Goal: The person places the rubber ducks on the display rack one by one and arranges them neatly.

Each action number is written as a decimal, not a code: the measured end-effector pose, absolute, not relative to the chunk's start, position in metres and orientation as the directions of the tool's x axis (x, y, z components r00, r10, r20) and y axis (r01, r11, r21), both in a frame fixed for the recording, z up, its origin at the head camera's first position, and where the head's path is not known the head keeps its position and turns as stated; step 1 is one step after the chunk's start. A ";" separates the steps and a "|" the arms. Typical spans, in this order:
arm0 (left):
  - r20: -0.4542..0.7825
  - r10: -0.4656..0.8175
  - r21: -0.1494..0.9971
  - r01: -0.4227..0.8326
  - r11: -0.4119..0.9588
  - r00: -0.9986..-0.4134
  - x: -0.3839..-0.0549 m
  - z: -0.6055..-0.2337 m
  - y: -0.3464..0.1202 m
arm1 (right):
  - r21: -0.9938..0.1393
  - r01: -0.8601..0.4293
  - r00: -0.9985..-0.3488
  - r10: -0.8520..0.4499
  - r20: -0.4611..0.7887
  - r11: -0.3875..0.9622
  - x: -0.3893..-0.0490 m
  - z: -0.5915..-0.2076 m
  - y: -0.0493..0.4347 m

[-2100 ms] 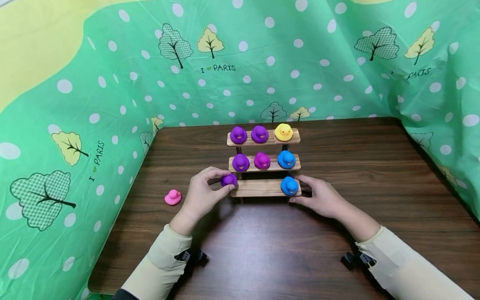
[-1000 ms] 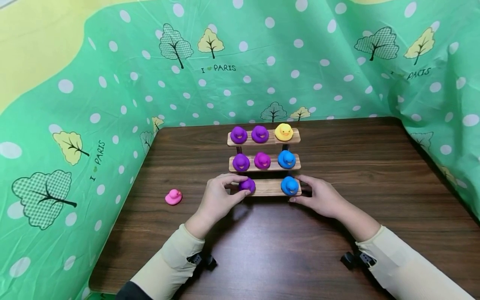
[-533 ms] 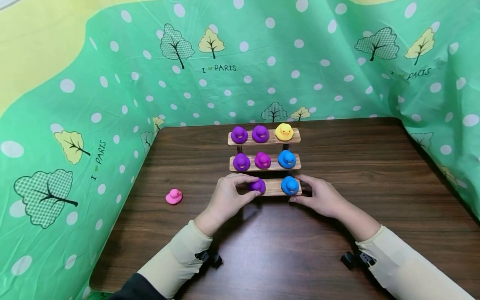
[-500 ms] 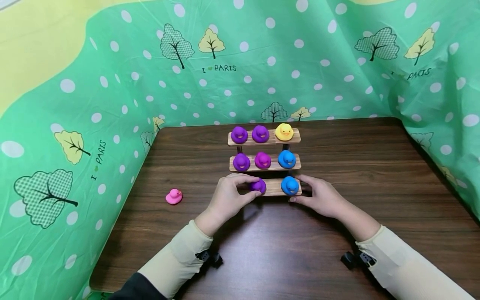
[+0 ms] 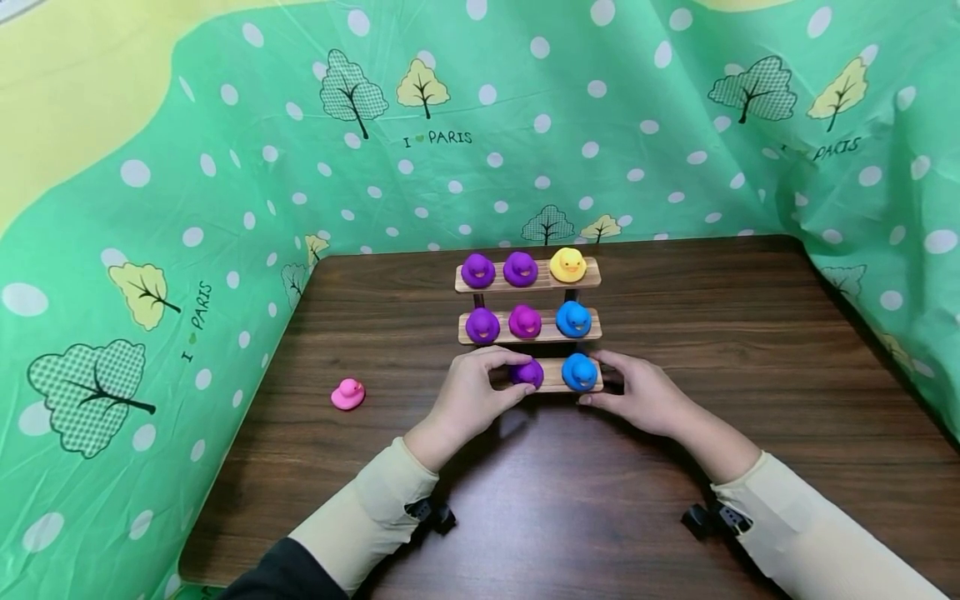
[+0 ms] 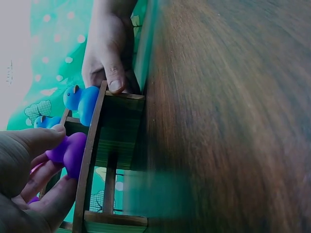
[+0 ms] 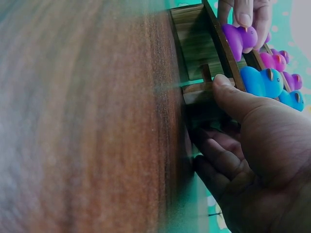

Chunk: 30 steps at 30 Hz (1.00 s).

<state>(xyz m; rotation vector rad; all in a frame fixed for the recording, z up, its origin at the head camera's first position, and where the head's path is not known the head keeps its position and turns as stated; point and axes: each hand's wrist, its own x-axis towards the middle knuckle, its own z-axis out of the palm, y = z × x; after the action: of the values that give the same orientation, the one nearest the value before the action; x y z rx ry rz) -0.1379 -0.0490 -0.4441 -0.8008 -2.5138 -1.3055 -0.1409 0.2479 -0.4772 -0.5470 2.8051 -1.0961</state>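
My left hand pinches a purple rubber duck between thumb and fingers, at the middle of the lowest step of a three-step wooden stand. In the left wrist view that purple duck stands upright, its base right at the step's edge. Beside it, at the step's right end, sits a blue duck. My right hand grips the stand's right end, thumb on the front and the other fingers curled behind the leg.
The middle step carries a purple duck, a magenta duck and a blue duck. On top are two purple ducks and a yellow duck. A pink duck sits left on the dark table; a green cloth hangs behind.
My left hand has carried the purple duck rightward, from beyond the stand's left end along the lowest step to its middle, near the blue duck. My right hand has stayed on the stand.
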 end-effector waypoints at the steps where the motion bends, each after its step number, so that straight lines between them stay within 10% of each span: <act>1: 0.408 0.373 0.697 0.548 0.463 -0.834 -0.138 -0.444 -0.049 | -0.670 -0.298 -0.933 -0.356 0.054 0.680 -0.141 -0.477 0.248; 30: 0.396 0.360 0.767 0.520 0.375 -0.845 -0.136 -0.440 -0.075 | -0.673 -0.299 -0.931 -0.360 0.051 0.676 -0.141 -0.477 0.248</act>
<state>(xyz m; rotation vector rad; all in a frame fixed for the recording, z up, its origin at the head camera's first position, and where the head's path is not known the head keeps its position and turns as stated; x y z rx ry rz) -0.1356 -0.0746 -0.4401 -0.7966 -2.4669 -1.4680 -0.1413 0.2482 -0.4773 -0.5513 2.7974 -1.0998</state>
